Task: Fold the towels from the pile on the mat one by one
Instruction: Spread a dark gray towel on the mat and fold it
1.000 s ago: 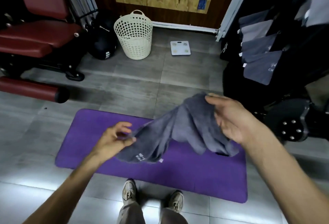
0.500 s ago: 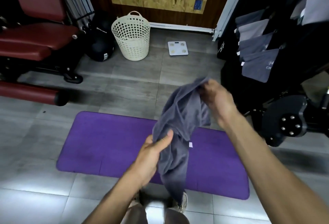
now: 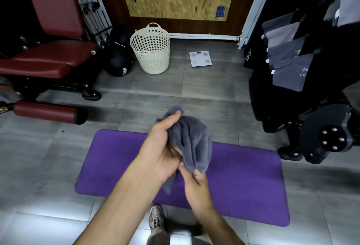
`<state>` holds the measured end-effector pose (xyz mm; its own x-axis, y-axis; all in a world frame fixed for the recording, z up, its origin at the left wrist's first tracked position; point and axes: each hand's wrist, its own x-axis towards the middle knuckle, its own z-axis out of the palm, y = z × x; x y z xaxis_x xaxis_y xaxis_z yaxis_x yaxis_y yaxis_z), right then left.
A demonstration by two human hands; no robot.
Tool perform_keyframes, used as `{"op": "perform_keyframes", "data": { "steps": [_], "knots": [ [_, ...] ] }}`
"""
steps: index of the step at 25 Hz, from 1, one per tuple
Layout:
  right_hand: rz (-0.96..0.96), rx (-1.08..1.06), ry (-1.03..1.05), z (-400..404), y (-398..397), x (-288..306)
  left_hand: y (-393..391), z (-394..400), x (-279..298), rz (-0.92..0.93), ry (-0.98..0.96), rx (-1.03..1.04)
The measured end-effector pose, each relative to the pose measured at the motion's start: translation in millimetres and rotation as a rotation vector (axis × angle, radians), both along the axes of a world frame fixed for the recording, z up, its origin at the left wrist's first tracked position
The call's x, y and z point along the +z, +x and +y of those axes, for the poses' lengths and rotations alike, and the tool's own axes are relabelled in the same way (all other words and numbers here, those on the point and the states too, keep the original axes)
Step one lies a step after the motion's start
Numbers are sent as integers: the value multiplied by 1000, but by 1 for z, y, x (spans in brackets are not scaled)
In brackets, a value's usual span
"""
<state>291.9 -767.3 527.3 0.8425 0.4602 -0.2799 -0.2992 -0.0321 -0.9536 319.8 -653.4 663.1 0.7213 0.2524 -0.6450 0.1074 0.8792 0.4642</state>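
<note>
Grey terry cloth, a single towel (image 3: 191, 143), is bunched up in the air above the purple mat (image 3: 243, 182), held between both hands. The left hand (image 3: 161, 147) comes in from the near left and has its grip closed round the towel's upper part, the thumb lying along the top edge and the fingers hidden in the folds. The right hand (image 3: 195, 183) sits just below and nearer, pinching the towel's lower hanging corner between thumb and fingertips. A loose tail of the cloth drops behind the left wrist toward the mat.

The mat lies flat on the grey tiled floor (image 3: 204, 88), its long side running left to right. At the near edge one shoe (image 3: 155, 217) shows, touching the mat's border. On the far side stand a cream perforated laundry basket (image 3: 150, 49) and, to its right, a white bathroom scale (image 3: 200, 58). A dark red weight bench (image 3: 48, 55) fills the far left, with a black medicine ball (image 3: 118, 63) between it and the basket. Grey towels hang on a dark rack (image 3: 290, 65) at the far right.
</note>
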Motion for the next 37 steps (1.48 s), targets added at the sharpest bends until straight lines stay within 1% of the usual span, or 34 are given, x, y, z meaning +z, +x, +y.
{"op": "perform_keyframes", "data": {
  "steps": [1, 2, 3, 4, 5, 6, 7, 8, 9, 10, 11, 14, 15, 17, 18, 19, 20, 21, 23, 24, 25, 27, 28, 29, 31, 32, 33, 34, 35, 37],
  "knots": [
    [-17, -65, -2, 1, 7, 11, -6, 10, -4, -67, -13, 39],
    [-46, -82, -13, 0, 14, 18, -12, 22, -9, -141, -19, 76],
    [-61, -82, -23, -5, 20, 26, -19, 33, -14, -193, 8, 110],
    [-108, -64, -48, -9, 26, 34, -27, 41, -21, -199, 99, 128],
    [-172, -11, -65, -12, 31, 41, -34, 45, -28, -169, 255, 100],
    [-245, 72, -85, -15, 35, 50, -41, 47, -36, -119, 502, 39],
    [-323, 165, -100, -15, 38, 58, -47, 44, -41, -99, 788, -79],
    [-392, 254, -100, -13, 41, 66, -51, 39, -44, -155, 1030, -249],
    [-413, 335, -80, -11, 43, 71, -54, 35, -49, -256, 1193, -418],
    [-396, 388, -60, -11, 45, 75, -56, 33, -55, -356, 1269, -550],
    [-352, 418, -37, -13, 48, 79, -56, 35, -58, -394, 1295, -616],
    [-261, 443, 13, -29, 66, 88, -51, 51, -55, -306, 1318, -611],
    [-245, 452, 9, -36, 72, 87, -50, 55, -53, -311, 1344, -636],
    [-216, 440, -35, -46, 77, 84, -45, 56, -50, -335, 1499, -680],
    [-237, 427, -71, -50, 77, 80, -43, 53, -49, -320, 1584, -667],
    [-287, 409, -113, -52, 76, 78, -41, 48, -49, -283, 1619, -646],
    [-351, 390, -150, -54, 75, 76, -41, 42, -49, -260, 1588, -658],
    [-404, 372, -174, -56, 74, 75, -43, 36, -49, -267, 1483, -724],
    [-420, 367, -138, -60, 76, 77, -48, 27, -49, -315, 1039, -963],
    [-386, 382, -102, -63, 78, 80, -51, 23, -52, -312, 903, -1011],
    [-344, 399, -72, -66, 80, 84, -50, 22, -59, -281, 929, -998],
    [-292, 413, -36, -70, 87, 94, -41, 23, -77, -169, 1225, -840],
    [-286, 399, -21, -70, 91, 99, -38, 24, -81, -147, 1270, -780],
    [-284, 368, 9, -70, 95, 103, -38, 25, -84, -168, 1247, -724],
    [-256, 280, 112, -65, 104, 112, -42, 24, -89, -231, 1038, -638],
    [-229, 233, 170, -61, 107, 117, -44, 23, -94, -255, 953, -658],
    [-190, 191, 229, -58, 111, 122, -47, 19, -102, -255, 941, -723],
    [-153, 160, 287, -53, 115, 127, -51, 13, -114, -218, 988, -806],
    [-117, 137, 341, -49, 118, 134, -54, 5, -127, -149, 1040, -846],
    [-56, 80, 435, -39, 124, 148, -58, -7, -151, -12, 1095, -800]
  ]
}}
